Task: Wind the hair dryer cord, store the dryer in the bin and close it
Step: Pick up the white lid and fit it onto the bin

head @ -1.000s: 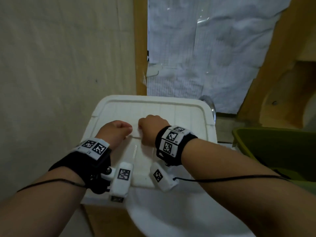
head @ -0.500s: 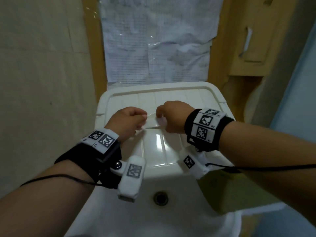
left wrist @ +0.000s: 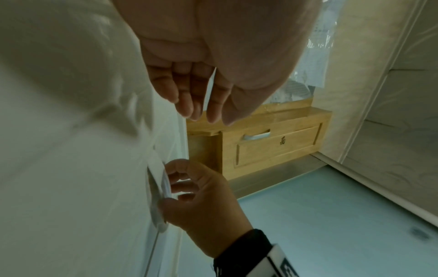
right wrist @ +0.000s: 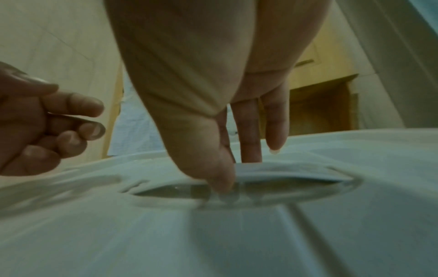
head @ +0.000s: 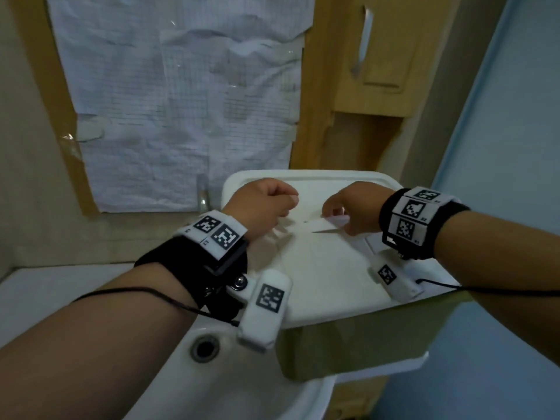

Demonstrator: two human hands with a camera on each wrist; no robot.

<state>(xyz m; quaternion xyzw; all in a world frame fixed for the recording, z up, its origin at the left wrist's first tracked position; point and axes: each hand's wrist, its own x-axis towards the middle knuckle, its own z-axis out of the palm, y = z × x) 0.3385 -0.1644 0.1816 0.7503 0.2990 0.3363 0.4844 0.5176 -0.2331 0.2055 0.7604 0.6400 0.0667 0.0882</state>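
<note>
The bin (head: pixel 348 350) has an olive body and a white lid (head: pixel 318 268) lying on top; it stands on the right side of the sink. My right hand (head: pixel 342 219) grips the lid's fold-up handle (head: pixel 328 226). In the right wrist view the right hand (right wrist: pixel 237 168) has its thumb under the handle (right wrist: pixel 296 173) and its fingers behind it. My left hand (head: pixel 285 207) hovers just left of the handle with loosely curled fingers (left wrist: pixel 189 105) and holds nothing. The hair dryer and its cord are not in sight.
A white sink basin with a drain (head: pixel 204 348) lies under and left of the bin. A tap (head: pixel 202 192) stands behind it below a paper-covered panel (head: pixel 181 101). A wooden cabinet (head: pixel 375 56) hangs at the upper right, beside a pale blue wall (head: pixel 500 177).
Both hands held the lid's handle and carried the lid rightward onto the olive bin. My left hand has since let go and drawn a little to the left.
</note>
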